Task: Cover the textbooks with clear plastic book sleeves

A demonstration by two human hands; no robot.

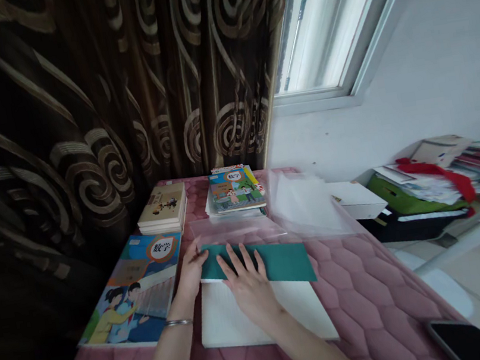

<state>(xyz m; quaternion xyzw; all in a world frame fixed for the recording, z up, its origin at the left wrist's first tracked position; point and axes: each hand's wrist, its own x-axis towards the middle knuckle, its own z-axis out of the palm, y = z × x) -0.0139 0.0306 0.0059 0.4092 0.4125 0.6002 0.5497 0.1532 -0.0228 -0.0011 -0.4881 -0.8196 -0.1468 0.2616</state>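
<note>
A notebook with a green cover [285, 257] and white pages [224, 314] lies in front of me. A strip of the green cover shows along its far side, with the pages on the near side. My right hand [252, 292] rests flat on the cover and pages, fingers spread. At the cover's far left corner, my left hand [193, 271] has its fingers bent round the edge; the exact grip is partly hidden. A clear plastic sheet [238, 228] stretches out just beyond the cover.
Left of the notebook lies a blue textbook [148, 290], with a stack of tan books [163, 206] behind it. Further textbooks [236, 189] are piled at the back. Clear plastic covers [306, 203] lie back right. A phone [465, 342] sits at the right edge of the pink quilted tabletop [361, 300].
</note>
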